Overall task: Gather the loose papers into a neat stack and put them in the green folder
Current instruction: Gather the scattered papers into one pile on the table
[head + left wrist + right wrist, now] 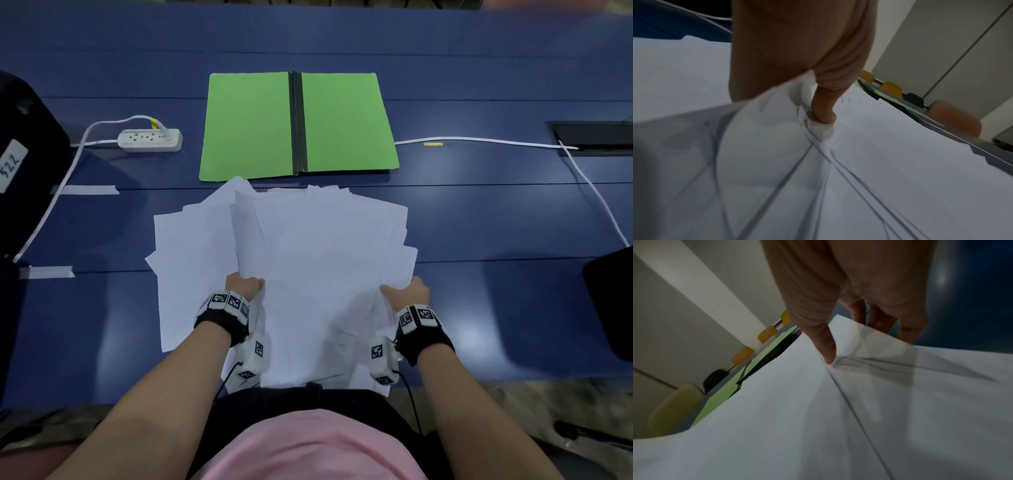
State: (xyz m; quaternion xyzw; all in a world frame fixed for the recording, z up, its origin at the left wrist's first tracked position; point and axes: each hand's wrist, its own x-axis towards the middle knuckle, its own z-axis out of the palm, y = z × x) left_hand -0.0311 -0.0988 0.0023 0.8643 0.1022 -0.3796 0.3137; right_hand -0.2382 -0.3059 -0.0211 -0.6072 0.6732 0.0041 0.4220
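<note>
A loose, fanned pile of white papers (308, 253) lies on the blue table (479, 222) in front of me. My left hand (245, 284) grips the pile's left side, thumb on top (822, 112) and the sheets bunched under it. My right hand (409, 291) grips the right side, thumb pressed on the top sheet (826, 350) and fingers curled under the edge. The green folder (342, 123) lies open and flat just beyond the papers, its dark spine in the middle; a strip of it also shows in the right wrist view (719, 395).
A white power strip (150, 139) with its cable sits left of the folder. Another white cable (479, 139) runs right to a dark floor-box opening (592, 137). Grey tape strips (89, 189) mark the table. Black objects stand at the left (24, 154) and right (613, 301) edges.
</note>
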